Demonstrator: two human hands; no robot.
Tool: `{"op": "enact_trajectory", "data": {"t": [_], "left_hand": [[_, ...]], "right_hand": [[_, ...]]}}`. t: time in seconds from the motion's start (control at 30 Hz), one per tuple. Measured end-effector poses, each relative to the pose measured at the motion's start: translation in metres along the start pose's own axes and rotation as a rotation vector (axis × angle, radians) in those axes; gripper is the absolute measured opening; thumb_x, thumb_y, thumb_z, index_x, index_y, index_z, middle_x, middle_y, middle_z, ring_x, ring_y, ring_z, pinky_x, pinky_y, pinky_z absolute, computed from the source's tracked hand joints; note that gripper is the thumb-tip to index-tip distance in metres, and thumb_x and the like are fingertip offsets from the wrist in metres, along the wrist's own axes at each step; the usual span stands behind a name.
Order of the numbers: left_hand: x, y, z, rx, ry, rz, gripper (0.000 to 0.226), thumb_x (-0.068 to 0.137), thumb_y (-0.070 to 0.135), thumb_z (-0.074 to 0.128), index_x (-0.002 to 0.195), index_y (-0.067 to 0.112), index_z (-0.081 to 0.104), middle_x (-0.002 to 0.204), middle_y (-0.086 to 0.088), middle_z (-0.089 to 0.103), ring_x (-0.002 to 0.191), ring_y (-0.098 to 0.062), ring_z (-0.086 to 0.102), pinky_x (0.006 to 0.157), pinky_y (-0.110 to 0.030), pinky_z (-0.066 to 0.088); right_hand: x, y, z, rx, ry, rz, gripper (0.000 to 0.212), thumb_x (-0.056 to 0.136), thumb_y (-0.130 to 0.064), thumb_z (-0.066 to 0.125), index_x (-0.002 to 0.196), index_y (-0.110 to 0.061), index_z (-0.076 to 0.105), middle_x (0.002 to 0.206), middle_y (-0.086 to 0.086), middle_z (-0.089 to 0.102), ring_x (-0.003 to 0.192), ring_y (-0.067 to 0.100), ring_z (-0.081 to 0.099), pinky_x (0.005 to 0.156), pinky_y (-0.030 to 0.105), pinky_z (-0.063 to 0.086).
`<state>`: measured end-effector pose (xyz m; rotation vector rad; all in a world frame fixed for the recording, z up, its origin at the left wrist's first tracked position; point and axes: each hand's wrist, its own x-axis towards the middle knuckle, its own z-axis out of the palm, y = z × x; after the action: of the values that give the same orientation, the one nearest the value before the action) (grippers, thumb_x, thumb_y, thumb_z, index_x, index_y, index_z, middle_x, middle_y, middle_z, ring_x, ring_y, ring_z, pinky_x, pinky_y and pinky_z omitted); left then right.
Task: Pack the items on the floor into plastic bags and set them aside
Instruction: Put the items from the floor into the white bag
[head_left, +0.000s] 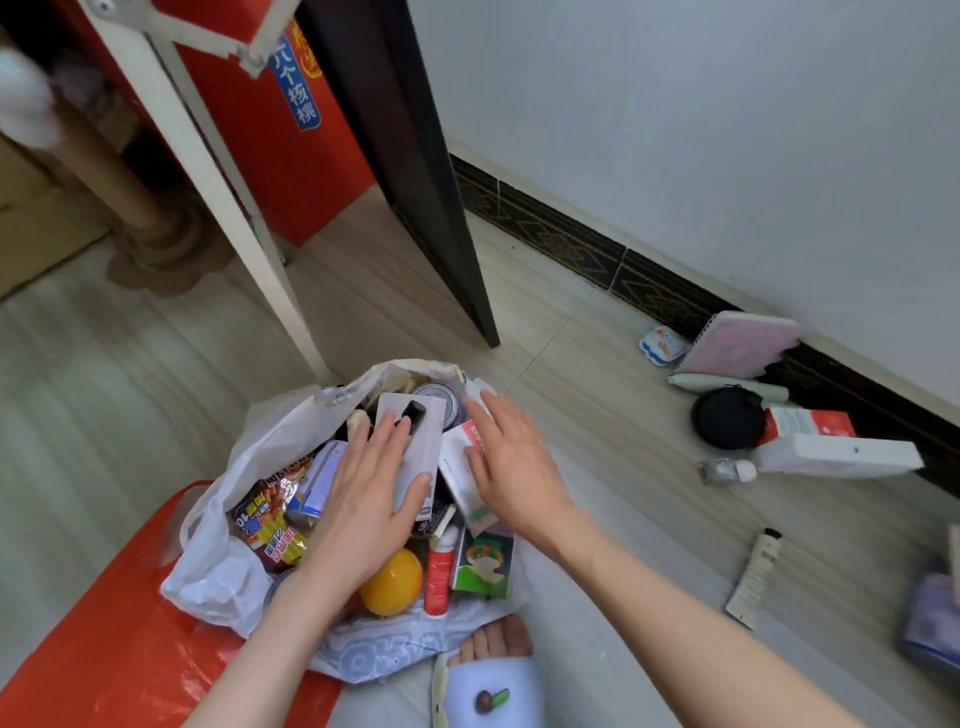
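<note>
A white plastic bag stands open on the floor, crammed with packets, boxes, a tin, a red tube and a yellow ball. My left hand lies flat, fingers straight, on a grey card pack on top of the pile. My right hand is open over the bag's right side, its fingers touching a white and red box. Loose items lie on the floor at the right: a pink notebook, a black round case, a white box, a small bottle and a white tube.
An orange plastic bag lies flat at the lower left under the white bag. A white table leg, a dark door and a red box stand behind. My slippered foot is below the bag. The wall runs along the right.
</note>
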<state>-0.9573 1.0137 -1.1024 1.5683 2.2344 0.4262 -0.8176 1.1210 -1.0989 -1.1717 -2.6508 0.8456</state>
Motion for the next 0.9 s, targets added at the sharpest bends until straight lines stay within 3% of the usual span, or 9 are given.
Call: {"op": "enact_trajectory", "data": {"t": [0.07, 0.13, 0.3, 0.4, 0.5, 0.57, 0.63, 0.73, 0.9], "left_hand": [[0.006, 0.020, 0.003, 0.033, 0.012, 0.096, 0.071, 0.083, 0.060, 0.017, 0.145, 0.027, 0.006, 0.151, 0.014, -0.004, 0.139, -0.005, -0.015, 0.111, -0.021, -0.011], [0.011, 0.043, 0.015, 0.025, -0.006, 0.204, 0.069, 0.085, 0.056, 0.023, 0.145, 0.024, 0.013, 0.152, 0.009, 0.004, 0.142, -0.011, -0.005, 0.111, -0.020, -0.007], [0.022, 0.093, 0.065, -0.016, -0.154, 0.336, 0.067, 0.087, 0.051, 0.029, 0.142, 0.013, 0.030, 0.151, -0.007, 0.023, 0.141, -0.022, 0.015, 0.114, -0.026, 0.007], [0.033, 0.114, 0.103, 0.068, -0.243, 0.410, 0.060, 0.088, 0.045, 0.034, 0.136, 0.009, 0.039, 0.142, -0.017, 0.040, 0.133, -0.034, 0.035, 0.109, -0.040, 0.018], [0.052, 0.140, 0.145, 0.089, -0.325, 0.495, 0.053, 0.085, 0.038, 0.038, 0.130, 0.010, 0.039, 0.133, -0.021, 0.049, 0.122, -0.039, 0.048, 0.097, -0.051, 0.037], [0.069, 0.158, 0.171, 0.082, -0.396, 0.525, 0.052, 0.083, 0.034, 0.039, 0.127, 0.007, 0.044, 0.128, -0.023, 0.053, 0.116, -0.040, 0.052, 0.090, -0.051, 0.046], [0.082, 0.181, 0.191, 0.059, -0.426, 0.523, 0.051, 0.086, 0.028, 0.040, 0.130, 0.002, 0.046, 0.131, -0.025, 0.049, 0.120, -0.040, 0.049, 0.097, -0.045, 0.042], [0.095, 0.211, 0.214, -0.036, -0.408, 0.442, 0.052, 0.090, 0.015, 0.049, 0.138, 0.002, 0.034, 0.143, -0.020, 0.035, 0.131, -0.033, 0.033, 0.108, -0.033, 0.026], [0.107, 0.240, 0.241, -0.081, -0.392, 0.400, 0.050, 0.085, 0.015, 0.058, 0.132, 0.005, 0.041, 0.127, -0.018, 0.043, 0.113, -0.034, 0.042, 0.095, -0.035, 0.035]], "right_hand": [[-0.018, 0.024, -0.005, 0.036, 0.126, 0.080, 0.045, 0.090, -0.021, 0.040, 0.131, -0.004, 0.046, 0.140, 0.021, 0.041, 0.130, 0.035, 0.039, 0.107, 0.048, 0.030], [-0.041, 0.056, -0.008, 0.071, 0.192, 0.197, 0.045, 0.084, -0.025, 0.040, 0.119, -0.001, 0.057, 0.127, 0.025, 0.054, 0.116, 0.040, 0.053, 0.097, 0.050, 0.040], [-0.117, 0.153, -0.021, 0.054, 0.263, 0.476, 0.036, 0.081, -0.019, 0.041, 0.097, 0.002, 0.065, 0.097, 0.021, 0.066, 0.087, 0.039, 0.065, 0.076, 0.043, 0.052], [-0.159, 0.204, -0.029, 0.043, 0.279, 0.727, 0.026, 0.083, -0.005, 0.058, 0.106, 0.005, 0.061, 0.105, 0.026, 0.061, 0.098, 0.043, 0.057, 0.085, 0.042, 0.046], [-0.180, 0.232, -0.025, 0.080, 0.282, 0.907, 0.034, 0.083, -0.010, 0.062, 0.112, 0.006, 0.056, 0.109, 0.029, 0.056, 0.102, 0.044, 0.053, 0.088, 0.043, 0.042], [-0.181, 0.240, -0.018, 0.100, 0.271, 0.964, 0.040, 0.082, -0.017, 0.066, 0.111, 0.007, 0.054, 0.108, 0.029, 0.055, 0.101, 0.045, 0.053, 0.087, 0.044, 0.042], [-0.177, 0.246, -0.010, 0.110, 0.228, 0.998, 0.044, 0.080, -0.025, 0.068, 0.109, 0.005, 0.053, 0.108, 0.025, 0.053, 0.102, 0.042, 0.051, 0.087, 0.043, 0.040], [-0.168, 0.255, -0.001, 0.121, 0.183, 1.015, 0.042, 0.083, -0.030, 0.063, 0.107, 0.002, 0.050, 0.111, 0.021, 0.051, 0.105, 0.037, 0.049, 0.088, 0.039, 0.038], [-0.168, 0.264, -0.004, 0.152, 0.205, 1.075, 0.034, 0.089, -0.029, 0.052, 0.112, -0.004, 0.049, 0.114, 0.015, 0.053, 0.108, 0.032, 0.050, 0.083, 0.037, 0.041]]}}
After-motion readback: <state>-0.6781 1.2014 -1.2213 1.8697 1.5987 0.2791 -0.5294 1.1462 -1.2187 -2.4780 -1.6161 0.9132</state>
